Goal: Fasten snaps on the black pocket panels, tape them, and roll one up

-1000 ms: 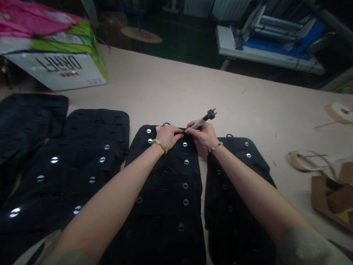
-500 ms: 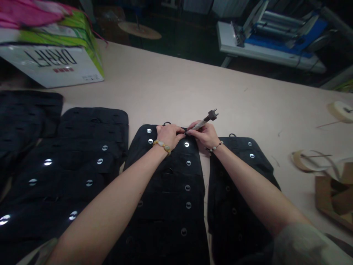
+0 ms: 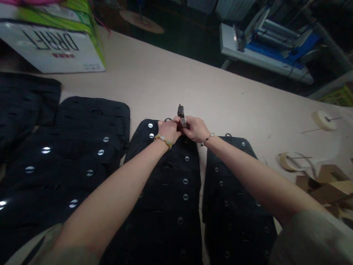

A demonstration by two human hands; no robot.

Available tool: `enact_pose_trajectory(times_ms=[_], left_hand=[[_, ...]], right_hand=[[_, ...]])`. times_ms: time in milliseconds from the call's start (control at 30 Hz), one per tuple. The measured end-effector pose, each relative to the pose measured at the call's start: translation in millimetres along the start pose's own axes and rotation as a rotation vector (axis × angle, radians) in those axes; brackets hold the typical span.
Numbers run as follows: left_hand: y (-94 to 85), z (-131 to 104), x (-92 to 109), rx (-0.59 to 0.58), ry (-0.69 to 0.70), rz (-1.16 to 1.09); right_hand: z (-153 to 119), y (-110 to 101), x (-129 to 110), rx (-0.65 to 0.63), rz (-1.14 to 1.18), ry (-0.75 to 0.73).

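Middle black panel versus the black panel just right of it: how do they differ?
The middle panel has the left hand and right hand at its far edge; the right panel lies partly beneath the right forearm. The middle panel's far edge appears higher in view than the right panel's. Both are black, with round shiny discs and a ring at the far edge.

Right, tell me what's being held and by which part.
A dark-headed tool, by its pale shaft below the head, in the right hand; whether the left hand grips it too cannot be told.
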State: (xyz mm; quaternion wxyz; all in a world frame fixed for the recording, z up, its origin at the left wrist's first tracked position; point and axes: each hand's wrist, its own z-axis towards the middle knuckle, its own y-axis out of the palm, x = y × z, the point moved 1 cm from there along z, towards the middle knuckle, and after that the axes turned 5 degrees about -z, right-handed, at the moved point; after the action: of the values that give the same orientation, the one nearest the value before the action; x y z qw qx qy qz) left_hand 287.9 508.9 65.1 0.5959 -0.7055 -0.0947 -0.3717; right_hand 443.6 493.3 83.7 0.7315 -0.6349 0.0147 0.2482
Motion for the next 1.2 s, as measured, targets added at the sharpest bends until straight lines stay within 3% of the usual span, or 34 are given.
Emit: enact_pose_trajectory(times_ms=[200, 433, 533, 733, 800, 867, 933, 1033, 1133, 1200], left_hand=[[-5.1, 0, 3, 0.015, 0.002, 0.030], [-3.3, 5, 1, -0.022, -0.034, 0.095], [-2.7, 4, -3, -0.014, -0.006, 0.035], [-0.4, 2, -1, 0.023, 0.059, -0.183], [-8.9, 1, 2, -0.011, 0.069, -0.173], [-28.4, -2, 0, -0.023, 0.096, -0.146], [-56.3, -8, -14, 0.037, 0.110, -0.091], [-94.7, -19, -53, 0.143, 0.020, -0.017], [-107.7, -29, -91, 0.104, -0.029, -0.064], [-104.3, -33, -104, 0.077, -0.008, -0.100]], right_hand=[[11, -11, -6, -0.109, 0.168, 0.024], [15, -9, -19, -0.212, -0.136, -0.064], [7, -7, -14, -0.142, -0.085, -0.046], [-17, 9, 1, 0.131, 0.317, 0.070], [-20, 12, 1, 0.193, 0.351, 0.066], [-21, 10, 1, 0.181, 0.395, 0.111], [-21, 4, 2, 0.181, 0.521, 0.234], [-23, -5, -2, 0.274, 0.927, 0.447], [-21, -5, -21, 0.201, 1.346, 0.536], [-12, 1, -41, 0.065, 1.422, 0.516]])
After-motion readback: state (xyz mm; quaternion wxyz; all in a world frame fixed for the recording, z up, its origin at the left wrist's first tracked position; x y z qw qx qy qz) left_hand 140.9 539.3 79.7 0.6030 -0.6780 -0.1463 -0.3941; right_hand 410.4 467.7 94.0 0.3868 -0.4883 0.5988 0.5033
